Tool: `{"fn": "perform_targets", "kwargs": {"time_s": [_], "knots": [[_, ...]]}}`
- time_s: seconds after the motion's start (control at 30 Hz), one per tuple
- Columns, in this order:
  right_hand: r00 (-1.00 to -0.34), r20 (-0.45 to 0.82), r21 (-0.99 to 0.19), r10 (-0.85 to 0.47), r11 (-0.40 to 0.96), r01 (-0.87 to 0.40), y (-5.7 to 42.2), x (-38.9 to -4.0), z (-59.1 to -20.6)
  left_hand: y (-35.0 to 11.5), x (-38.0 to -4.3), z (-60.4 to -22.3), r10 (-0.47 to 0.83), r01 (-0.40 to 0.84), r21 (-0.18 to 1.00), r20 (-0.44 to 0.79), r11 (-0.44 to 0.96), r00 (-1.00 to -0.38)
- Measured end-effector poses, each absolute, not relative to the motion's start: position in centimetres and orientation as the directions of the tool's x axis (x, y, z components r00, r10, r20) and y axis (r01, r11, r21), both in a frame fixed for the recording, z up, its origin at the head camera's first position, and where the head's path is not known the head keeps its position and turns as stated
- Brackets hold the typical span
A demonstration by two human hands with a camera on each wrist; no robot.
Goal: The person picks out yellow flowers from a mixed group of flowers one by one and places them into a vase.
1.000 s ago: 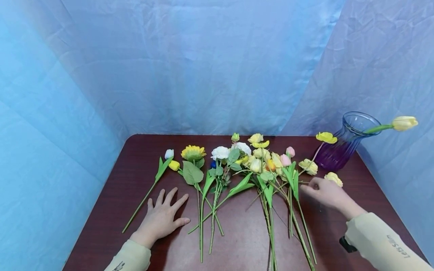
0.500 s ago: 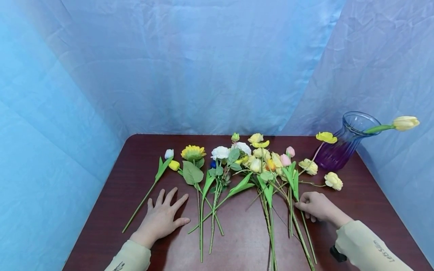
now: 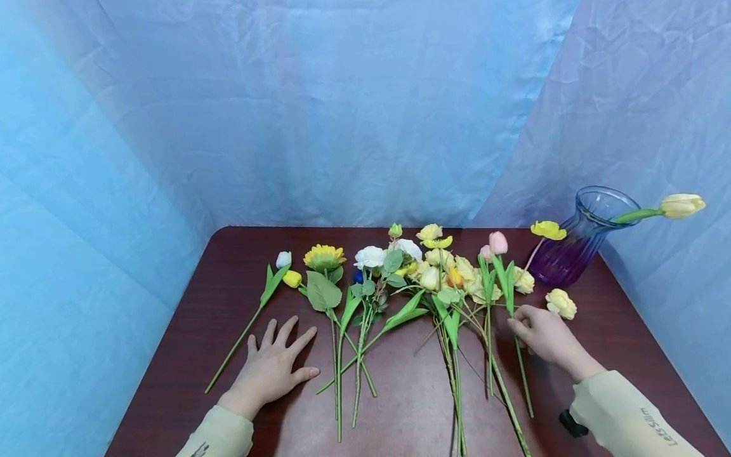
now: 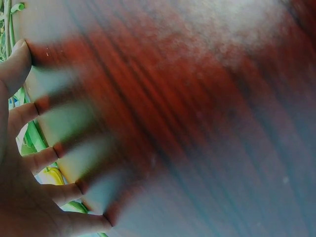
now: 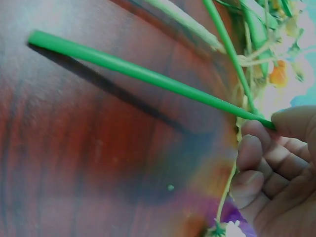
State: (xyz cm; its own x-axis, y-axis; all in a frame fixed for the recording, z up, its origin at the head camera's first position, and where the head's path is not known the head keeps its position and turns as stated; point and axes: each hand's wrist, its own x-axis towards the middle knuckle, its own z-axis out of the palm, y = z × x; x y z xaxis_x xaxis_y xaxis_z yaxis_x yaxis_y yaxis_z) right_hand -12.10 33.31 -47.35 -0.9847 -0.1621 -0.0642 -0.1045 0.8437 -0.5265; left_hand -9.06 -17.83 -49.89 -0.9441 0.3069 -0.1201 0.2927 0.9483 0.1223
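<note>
My right hand (image 3: pixel 545 336) pinches the green stem (image 5: pixel 148 76) of a pink tulip (image 3: pixel 498 242) between thumb and fingers, just below its leaves. In the right wrist view the stem's cut end casts a shadow on the table. A second pink tulip (image 3: pixel 485 252) lies close on its left. My left hand (image 3: pixel 273 368) rests on the table with fingers spread and straight, holding nothing. Just beyond its fingertips lie a white tulip (image 3: pixel 283 259) and a yellow tulip (image 3: pixel 292 278); a sunflower (image 3: pixel 324 258) is farther right.
A blue-purple glass vase (image 3: pixel 565 251) stands at the back right, with a pale yellow tulip (image 3: pixel 682 205) leaning out of it. White roses (image 3: pixel 370 256) and several yellow flowers with crossing stems lie mid-table. A cream flower (image 3: pixel 561 304) lies beyond my right hand. Blue cloth (image 3: pixel 342 114) surrounds the table.
My right hand moved from near the cream flower down to the pink tulip's stem, then pulled it slightly away and up, apart from the other pink tulip. The left hand stayed still.
</note>
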Motion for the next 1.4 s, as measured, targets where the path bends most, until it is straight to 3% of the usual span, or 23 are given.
{"fn": "perform_targets", "kwargs": {"time_s": [0.2, 0.37, 0.53, 0.73, 1.0, 1.27, 1.4], "knots": [[-0.984, 0.151, -0.481, -0.092, 0.863, -0.154, 33.9, -12.0, -45.6, -17.9, -9.1, -50.0, 0.312, 0.299, 0.118, -0.119, 0.947, -0.943], [-0.917, 0.395, -0.446, -0.052, 0.862, -0.241, 34.2, -11.8, -45.1, -17.9, -9.0, -50.0, 0.312, 0.298, 0.121, -0.119, 0.947, -0.943], [-0.871, 0.491, -0.451, 0.011, 0.859, -0.244, 34.3, -11.4, -44.9, -17.9, -9.0, -50.0, 0.312, 0.298, 0.122, -0.116, 0.947, -0.943], [-0.884, 0.448, -0.529, 0.133, 0.836, -0.143, 34.6, -10.4, -44.9, -17.9, -8.9, -50.1, 0.31, 0.296, 0.123, -0.116, 0.947, -0.944], [-0.912, 0.301, -0.661, 0.28, 0.751, 0.013, 35.7, -9.1, -45.7, -18.0, -8.9, -50.1, 0.314, 0.299, 0.13, -0.114, 0.945, -0.943], [-0.943, 0.026, -0.858, 0.333, 0.49, 0.15, 37.9, -8.9, -46.1, -18.0, -9.0, -50.2, 0.315, 0.299, 0.136, -0.119, 0.944, -0.941], [-0.944, -0.138, -0.881, 0.299, 0.399, 0.256, 39.5, -9.2, -47.0, -17.9, -9.0, -50.1, 0.318, 0.303, 0.137, -0.113, 0.943, -0.941]]}}
